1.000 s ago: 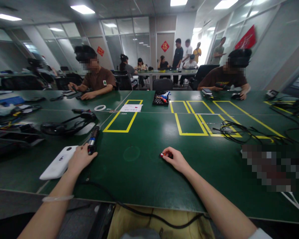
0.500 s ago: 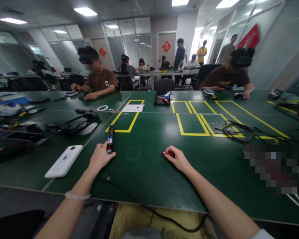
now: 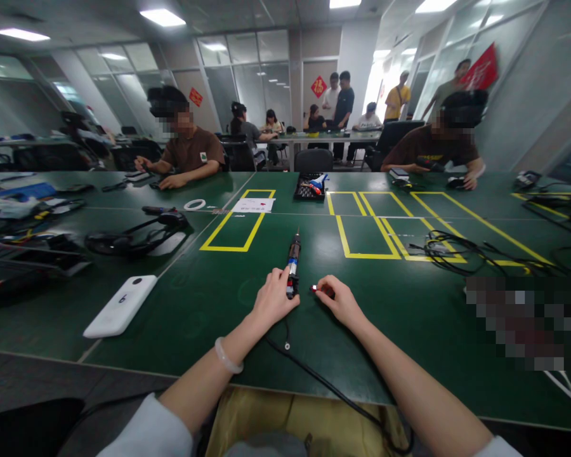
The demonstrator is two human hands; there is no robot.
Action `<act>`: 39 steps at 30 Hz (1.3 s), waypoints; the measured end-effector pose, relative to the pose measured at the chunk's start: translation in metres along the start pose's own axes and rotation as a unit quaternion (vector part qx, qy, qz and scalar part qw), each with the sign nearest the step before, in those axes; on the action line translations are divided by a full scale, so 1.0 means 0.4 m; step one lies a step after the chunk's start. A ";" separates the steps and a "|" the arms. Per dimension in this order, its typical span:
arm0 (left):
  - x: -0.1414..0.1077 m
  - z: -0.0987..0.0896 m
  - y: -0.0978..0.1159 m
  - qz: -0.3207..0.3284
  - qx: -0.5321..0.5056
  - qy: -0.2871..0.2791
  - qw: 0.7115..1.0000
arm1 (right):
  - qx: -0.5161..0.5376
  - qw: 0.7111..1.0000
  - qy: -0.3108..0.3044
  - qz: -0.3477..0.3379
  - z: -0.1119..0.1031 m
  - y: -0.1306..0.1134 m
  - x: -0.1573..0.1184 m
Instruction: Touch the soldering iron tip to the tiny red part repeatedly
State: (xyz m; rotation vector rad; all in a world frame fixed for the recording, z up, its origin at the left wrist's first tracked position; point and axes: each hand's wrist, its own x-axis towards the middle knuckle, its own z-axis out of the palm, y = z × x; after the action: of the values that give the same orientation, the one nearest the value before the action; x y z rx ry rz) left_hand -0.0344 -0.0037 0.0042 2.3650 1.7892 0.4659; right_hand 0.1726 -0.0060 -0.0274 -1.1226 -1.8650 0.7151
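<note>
My left hand (image 3: pixel 276 296) is closed round the lower part of an electric screwdriver (image 3: pixel 293 265), which lies pointing away from me near the middle of the green table (image 3: pixel 219 304). A black cord runs from it toward the table's front edge. Just to the right, my right hand (image 3: pixel 339 299) pinches a small red piece (image 3: pixel 313 289) between thumb and fingertips, close to the tabletop. A narrow gap separates the screwdriver from the red piece.
A white case (image 3: pixel 121 306) lies at the left. Further back are a black tray (image 3: pixel 309 188) holding tools, a white paper (image 3: pixel 253 205) and yellow tape outlines. Tangled black cables (image 3: pixel 442 246) lie at the right. Two people sit across the table.
My left hand has moved right with the screwdriver, from near the left tape outline to beside my right hand. My right hand has hardly moved and still pinches the red piece.
</note>
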 end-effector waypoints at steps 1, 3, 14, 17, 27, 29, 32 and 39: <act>0.001 0.008 0.019 0.010 -0.009 -0.002 1.000 | -0.005 1.000 0.001 -0.001 0.000 0.002 -0.001; 0.001 0.023 0.051 0.027 -0.023 -0.003 0.999 | -0.012 1.000 0.000 -0.003 0.001 0.007 -0.002; -0.002 0.050 0.074 0.042 -0.022 0.007 0.999 | -0.019 1.000 -0.023 0.001 0.005 0.019 0.000; -0.004 0.051 0.074 0.046 -0.012 0.017 0.999 | 0.007 1.000 -0.016 0.010 0.003 0.011 0.000; 0.023 0.050 0.093 0.030 0.048 0.026 0.998 | 0.022 1.000 -0.001 0.014 -0.005 0.004 -0.008; 0.028 0.051 0.087 0.031 0.054 0.029 0.998 | 0.035 0.999 -0.006 0.012 -0.003 0.006 -0.010; 0.026 0.044 0.070 0.034 0.069 0.028 0.997 | 0.048 0.999 -0.015 0.008 -0.001 0.009 -0.010; -0.002 -0.006 -0.025 0.019 0.118 0.026 0.992 | 0.038 0.999 -0.018 0.024 -0.008 0.011 -0.008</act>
State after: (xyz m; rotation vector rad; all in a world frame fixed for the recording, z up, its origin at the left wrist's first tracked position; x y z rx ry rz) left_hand -0.0445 -0.0018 0.0033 2.5680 1.9224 0.3376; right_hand 0.1780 -0.0067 -0.0302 -1.1155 -1.8293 0.8320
